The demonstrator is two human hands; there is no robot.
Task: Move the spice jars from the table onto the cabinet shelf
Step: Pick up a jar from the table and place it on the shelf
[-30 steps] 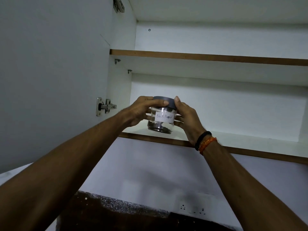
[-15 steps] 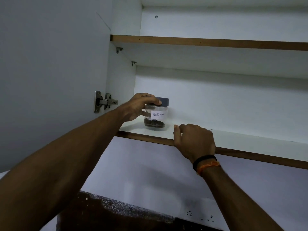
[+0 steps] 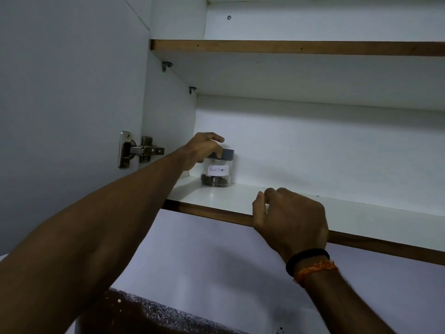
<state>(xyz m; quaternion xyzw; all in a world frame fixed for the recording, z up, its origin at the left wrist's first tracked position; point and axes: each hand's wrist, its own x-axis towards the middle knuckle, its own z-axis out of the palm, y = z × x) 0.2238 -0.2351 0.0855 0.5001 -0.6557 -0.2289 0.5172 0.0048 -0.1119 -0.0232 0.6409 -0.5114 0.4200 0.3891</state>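
Spice jar point(image 3: 218, 170), clear with a dark lid, stands upright on the cabinet shelf point(image 3: 361, 210) near its left rear corner. The left hand point(image 3: 201, 150) curls loose fingers over the lid; the right hand point(image 3: 289, 218), fingers curled, grips the shelf's front edge. Letting go straight upward should keep the jar steady. Its handwritten label reads "Black Pepper".

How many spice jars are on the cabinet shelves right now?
1. The black pepper jar stands at the left end of the lower shelf, near the back wall, with the left hand at its lid. The upper shelf's top is hidden from below.
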